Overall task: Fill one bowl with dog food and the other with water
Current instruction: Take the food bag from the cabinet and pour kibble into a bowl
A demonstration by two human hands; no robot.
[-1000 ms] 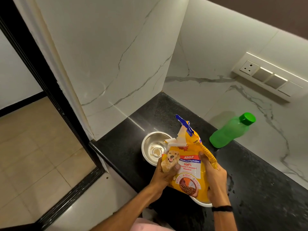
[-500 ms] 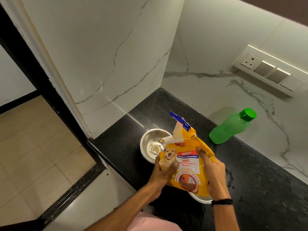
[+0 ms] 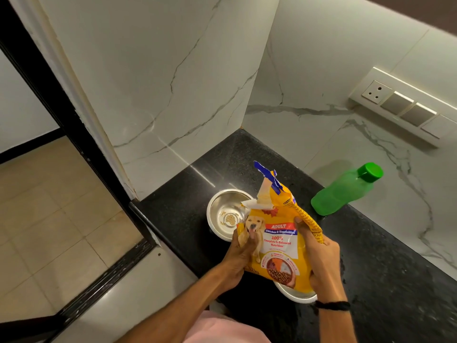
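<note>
Both hands hold a yellow dog food bag [image 3: 279, 233] above the black counter [image 3: 383, 280], its torn top tilted toward the far steel bowl [image 3: 223, 210]. My left hand [image 3: 238, 256] grips the bag's left edge and my right hand [image 3: 319, 253] grips its right side. A few kibbles lie in the bottom of that far bowl. A second steel bowl [image 3: 296, 294] sits nearer me, mostly hidden under the bag. A green water bottle [image 3: 343, 191] with its cap on leans against the wall at the right.
White marble walls close the counter's corner behind and to the left. A switch panel [image 3: 405, 107] is on the right wall. The counter's left edge drops to a tiled floor [image 3: 49, 219] beside a dark door frame.
The view has shifted slightly; the bag stays tilted over the far bowl in both hands, with little visible change.
</note>
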